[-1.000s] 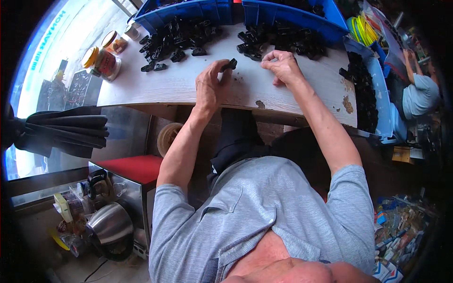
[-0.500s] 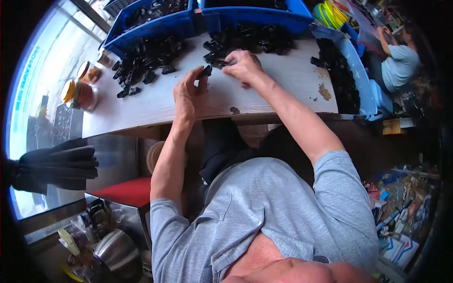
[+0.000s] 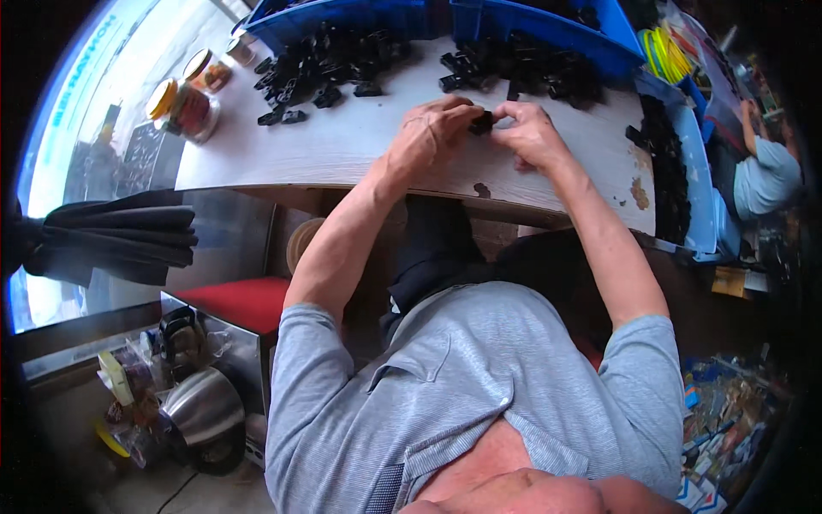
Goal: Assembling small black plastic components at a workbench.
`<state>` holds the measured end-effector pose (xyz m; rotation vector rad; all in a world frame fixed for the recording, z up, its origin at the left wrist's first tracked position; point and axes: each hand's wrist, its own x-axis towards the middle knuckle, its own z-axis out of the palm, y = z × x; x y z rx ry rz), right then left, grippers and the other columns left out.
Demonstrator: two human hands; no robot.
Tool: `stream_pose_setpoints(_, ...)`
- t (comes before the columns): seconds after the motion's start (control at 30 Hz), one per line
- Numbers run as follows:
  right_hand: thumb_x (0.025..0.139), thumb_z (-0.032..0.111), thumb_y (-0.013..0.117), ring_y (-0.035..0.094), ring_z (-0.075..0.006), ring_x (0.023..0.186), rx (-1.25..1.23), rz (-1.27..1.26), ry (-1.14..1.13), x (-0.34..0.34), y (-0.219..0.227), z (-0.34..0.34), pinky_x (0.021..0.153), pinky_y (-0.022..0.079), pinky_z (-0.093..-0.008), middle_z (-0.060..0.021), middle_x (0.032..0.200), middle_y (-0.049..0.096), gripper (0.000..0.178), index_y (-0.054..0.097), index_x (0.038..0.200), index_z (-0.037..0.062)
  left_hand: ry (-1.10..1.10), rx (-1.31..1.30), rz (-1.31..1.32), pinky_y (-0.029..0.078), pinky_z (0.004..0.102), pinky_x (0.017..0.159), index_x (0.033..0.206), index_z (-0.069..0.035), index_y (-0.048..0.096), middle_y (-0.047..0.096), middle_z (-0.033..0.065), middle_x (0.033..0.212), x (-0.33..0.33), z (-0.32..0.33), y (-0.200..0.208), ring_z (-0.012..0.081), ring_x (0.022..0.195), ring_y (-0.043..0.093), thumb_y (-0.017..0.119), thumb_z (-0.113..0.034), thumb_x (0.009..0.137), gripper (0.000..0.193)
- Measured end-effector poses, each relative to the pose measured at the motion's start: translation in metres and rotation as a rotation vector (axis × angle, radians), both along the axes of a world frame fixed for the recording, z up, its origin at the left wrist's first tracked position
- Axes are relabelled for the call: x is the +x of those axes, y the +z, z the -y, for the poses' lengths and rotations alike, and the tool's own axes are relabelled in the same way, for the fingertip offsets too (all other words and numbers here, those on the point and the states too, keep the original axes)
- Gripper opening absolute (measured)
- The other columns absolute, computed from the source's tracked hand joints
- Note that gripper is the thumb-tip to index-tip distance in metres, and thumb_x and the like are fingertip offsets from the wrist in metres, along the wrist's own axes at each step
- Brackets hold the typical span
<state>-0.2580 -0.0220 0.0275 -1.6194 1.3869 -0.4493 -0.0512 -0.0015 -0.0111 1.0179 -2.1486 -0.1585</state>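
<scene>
While the left hand curls over the white tabletop, its fingertips meet a small black part, though how firmly they close is hard to tell. The right hand has thumb and forefinger nearly together, pinching that part's other side. Just beyond the fingers lies a black pile; farther to their left, a second pile lies beside a blue bin.

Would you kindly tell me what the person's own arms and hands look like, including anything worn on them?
The left hand and right hand are ungloved, and no watch or bracelet shows. The forearms are bare. The left sleeve and right sleeve are short, grey and finely striped, ending near the elbows, and belong to a matching shirt.
</scene>
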Motion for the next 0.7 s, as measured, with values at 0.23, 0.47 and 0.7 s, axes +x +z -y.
stream_pose_setpoints(0.23, 0.079, 0.013, 0.070, 0.055, -0.0130, 0.042, 0.004, 0.038, 0.011, -0.001, -0.004, 0.000, 0.041, 0.047, -0.0311, -0.0045, 0.064, 0.061, 0.029, 0.069, 0.106, 0.0061, -0.014, 0.071, -0.036, 0.056, 0.0382, 0.083, 0.118, -0.006, 0.067, 0.067, 0.0133, 0.114, 0.003, -0.007, -0.003, 0.0321, 0.097, 0.068, 0.066, 0.004, 0.077, 0.042)
stream_pose_setpoints(0.47, 0.078, 0.014, 0.071, 0.056, -0.0127, 0.043, -0.034, 0.072, 0.030, 0.000, -0.004, 0.001, 0.041, 0.049, -0.0298, -0.0029, 0.063, 0.061, 0.030, 0.070, 0.106, 0.0058, -0.027, 0.042, 0.132, 0.053, 0.0414, 0.094, 0.128, -0.009, 0.062, 0.063, 0.0125, 0.128, 0.003, -0.021, 0.003, 0.0317, 0.116, 0.061, 0.066, 0.001, 0.080, 0.049)
stream_pose_setpoints(0.7, 0.078, 0.019, 0.075, 0.057, -0.0146, 0.042, 0.011, 0.034, -0.009, 0.003, 0.001, -0.005, 0.040, 0.048, -0.0301, -0.0057, 0.067, 0.062, 0.034, 0.069, 0.108, 0.0064, 0.126, -0.012, 0.100, 0.047, 0.0447, 0.103, 0.128, -0.007, 0.061, 0.060, 0.0135, 0.132, 0.001, -0.029, 0.004, 0.0364, 0.125, 0.054, 0.066, -0.004, 0.083, 0.046)
